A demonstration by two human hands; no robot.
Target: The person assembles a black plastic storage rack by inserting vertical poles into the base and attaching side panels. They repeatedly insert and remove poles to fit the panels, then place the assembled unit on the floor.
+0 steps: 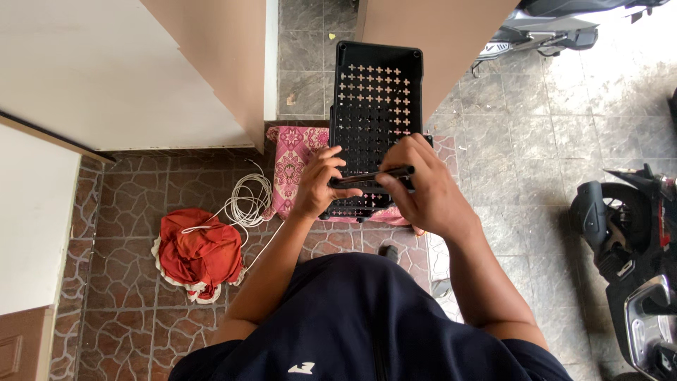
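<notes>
A thin black rod (374, 174) is held level between my two hands, just above the near end of a black plastic panel (377, 92) pierced with cross-shaped holes. My left hand (321, 185) pinches the rod's left end with the fingertips. My right hand (419, 185) wraps around its right end. The panel stands on a pink patterned cloth (293, 159) on the floor and stretches away from me.
A red crumpled cloth (197, 252) lies on the tiled floor at the left, beside a coil of white cable (247, 201). Tan walls rise at the upper left and upper middle. Parked scooters stand at the right (627, 233) and the top right (543, 32).
</notes>
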